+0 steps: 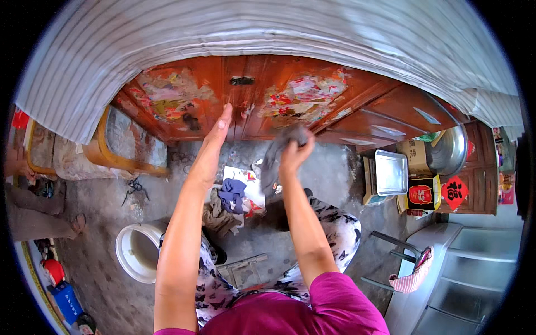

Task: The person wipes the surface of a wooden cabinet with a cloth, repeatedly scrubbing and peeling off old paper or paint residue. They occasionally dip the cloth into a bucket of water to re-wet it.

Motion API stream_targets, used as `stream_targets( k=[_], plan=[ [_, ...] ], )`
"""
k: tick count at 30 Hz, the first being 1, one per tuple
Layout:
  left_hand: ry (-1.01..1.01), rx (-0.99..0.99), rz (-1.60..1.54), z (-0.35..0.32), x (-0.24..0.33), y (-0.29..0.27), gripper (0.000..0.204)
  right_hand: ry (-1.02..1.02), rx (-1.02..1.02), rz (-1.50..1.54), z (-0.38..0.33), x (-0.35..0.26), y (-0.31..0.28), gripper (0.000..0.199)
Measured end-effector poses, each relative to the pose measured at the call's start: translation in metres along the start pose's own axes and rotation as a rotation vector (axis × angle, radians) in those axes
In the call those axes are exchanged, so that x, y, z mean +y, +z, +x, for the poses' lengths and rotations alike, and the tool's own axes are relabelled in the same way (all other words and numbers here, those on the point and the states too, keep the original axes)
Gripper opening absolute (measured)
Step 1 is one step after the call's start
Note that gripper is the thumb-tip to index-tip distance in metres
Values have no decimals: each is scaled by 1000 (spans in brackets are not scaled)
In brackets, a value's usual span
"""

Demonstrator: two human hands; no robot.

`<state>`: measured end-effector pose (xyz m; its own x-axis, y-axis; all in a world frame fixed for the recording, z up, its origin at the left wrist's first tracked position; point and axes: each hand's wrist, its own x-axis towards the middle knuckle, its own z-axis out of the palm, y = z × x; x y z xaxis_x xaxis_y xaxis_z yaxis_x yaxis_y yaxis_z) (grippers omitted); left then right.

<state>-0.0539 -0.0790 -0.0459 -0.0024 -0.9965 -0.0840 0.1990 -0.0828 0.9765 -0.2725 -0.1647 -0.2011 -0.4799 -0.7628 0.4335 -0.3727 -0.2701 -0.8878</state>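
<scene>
Before me stands a reddish-brown wooden cabinet [240, 120] with torn, peeling paper patches on its doors. My left hand [215, 142] is raised to the cabinet front, its fingers straight and together, seen edge-on, with nothing in it. Whether it touches the door I cannot tell. Bunched in my right hand [295, 155] is a dark grey rag [273, 162], which hangs down beside the wrist and is slightly blurred. Beneath and between my arms, a blue cloth [231, 195] and a brownish rag [219, 216] lie on the floor with paper scraps [254, 190].
A white bucket [120, 248] of cloudy water stands left of my legs. Striped fabric [268, 28] covers the cabinet top. To the right are a metal tray [391, 173], boxes [421, 195] and a stool [413, 276]. Another person's legs [39, 215] show at far left.
</scene>
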Motion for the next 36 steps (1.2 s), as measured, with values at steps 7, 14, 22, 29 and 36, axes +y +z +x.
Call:
stream_targets(
  k=[7, 14, 22, 29, 36],
  plan=[
    [6, 14, 24, -3, 0, 0, 87, -777, 256, -112, 133, -139, 14, 48],
    [17, 24, 36, -5, 0, -5, 82, -128, 112, -285, 11, 24, 20, 56],
    [10, 27, 20, -8, -1, -11, 78, -11, 266, 290, 75, -57, -15, 41],
    [15, 5, 12, -3, -2, 3, 79, -369, 310, -240, 121, -44, -19, 49],
    [2, 25, 24, -4, 6, 5, 79, 181, 95, 87, 105, 9, -43, 49]
  ],
)
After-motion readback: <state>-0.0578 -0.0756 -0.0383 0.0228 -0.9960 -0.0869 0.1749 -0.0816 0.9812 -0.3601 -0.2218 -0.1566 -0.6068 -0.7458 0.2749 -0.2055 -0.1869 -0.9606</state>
